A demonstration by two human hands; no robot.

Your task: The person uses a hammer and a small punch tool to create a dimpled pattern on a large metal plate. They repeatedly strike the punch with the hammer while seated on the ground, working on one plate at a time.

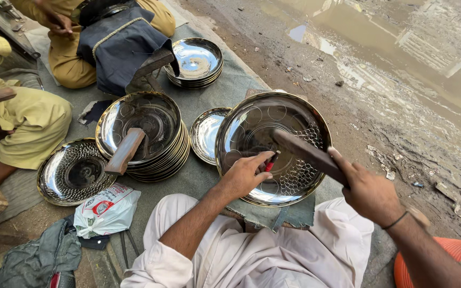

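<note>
Looking down from head height, a large shiny metal plate (273, 146) is seen resting on a cloth-covered block in front of a seated person's lap. The left hand (245, 173) is pinched around a small red-tipped punch (271, 161), whose tip is set against the plate's inner face, beside a patch of hammered circles. The right hand (368, 193) is clenched around a dark wooden mallet (308, 153), held raised above the plate. To the left, a stack of plates (158, 154) is topped by a second wooden block (125, 151), and a patterned plate (73, 172) lies near a white plastic bag (106, 209). Another stack (196, 61) sits farther back. Muddy ground (401, 90) is seen to the right.
</note>
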